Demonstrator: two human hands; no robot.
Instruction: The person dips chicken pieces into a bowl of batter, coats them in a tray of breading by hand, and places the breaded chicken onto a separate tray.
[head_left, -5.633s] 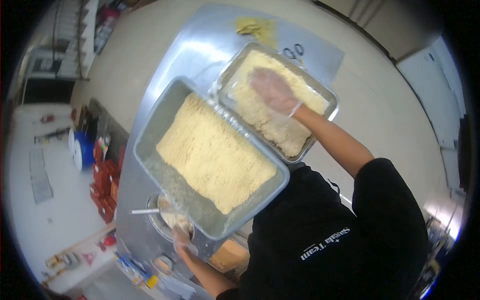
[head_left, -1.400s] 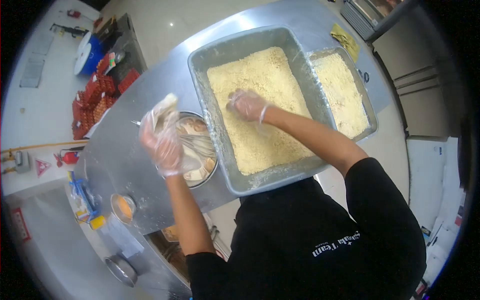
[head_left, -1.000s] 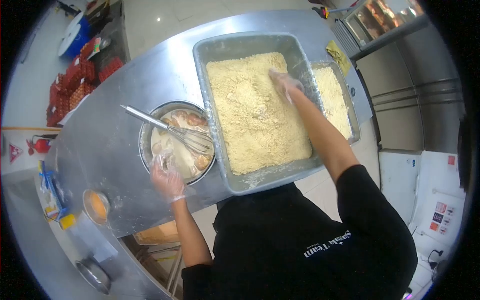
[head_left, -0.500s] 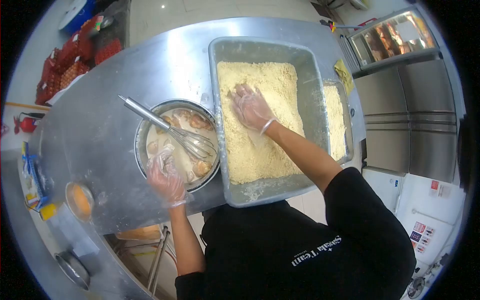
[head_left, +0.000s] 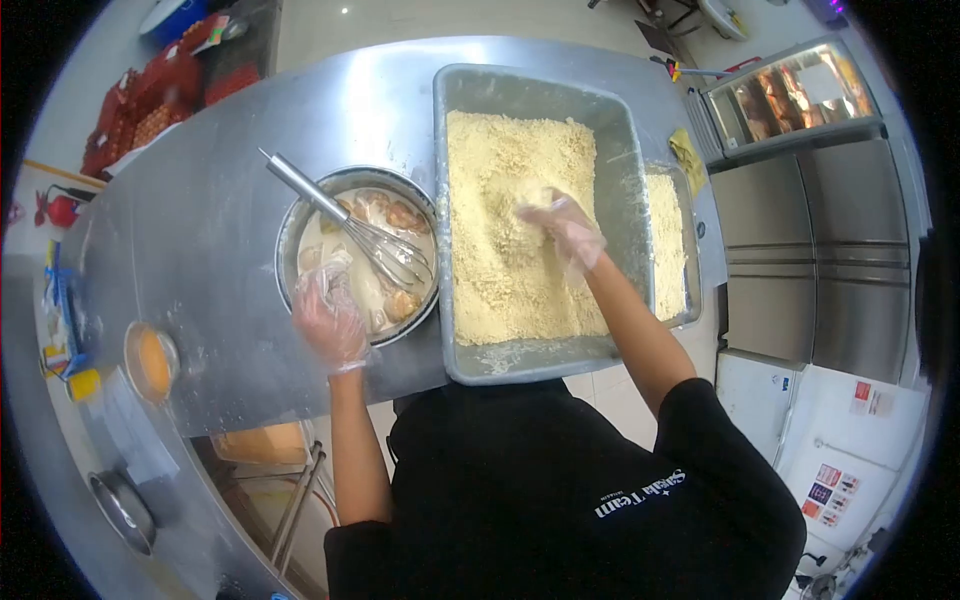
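Observation:
My left hand (head_left: 330, 318), in a clear glove, is at the near left side of a round metal pot (head_left: 283, 238). Its fingers are bent together over the milky batter (head_left: 362, 288), in which several chicken pieces (head_left: 403, 217) lie. Whatever those fingers hold is hidden. A metal whisk (head_left: 375, 245) rests slantwise in the pot, its handle over the far left rim. Above the pale yellow flour (head_left: 520, 300) in a big grey tub (head_left: 625, 190) hovers my gloved right hand (head_left: 567, 232), fingers apart and pointing left. Below its fingertips the flour looks blurred.
Right of the tub stands a tray (head_left: 690, 300) of more flour, with a yellow cloth (head_left: 687, 155) behind it. A bowl of orange contents (head_left: 155, 362) sits at the steel table's (head_left: 220, 240) left. Red net sacks (head_left: 150, 105) lie far left; steel refrigerators (head_left: 810, 250) stand right.
My right hand has risen off the flour and moved right and slightly toward me; it lay flat on it before. My left hand stays at the pot's near left side.

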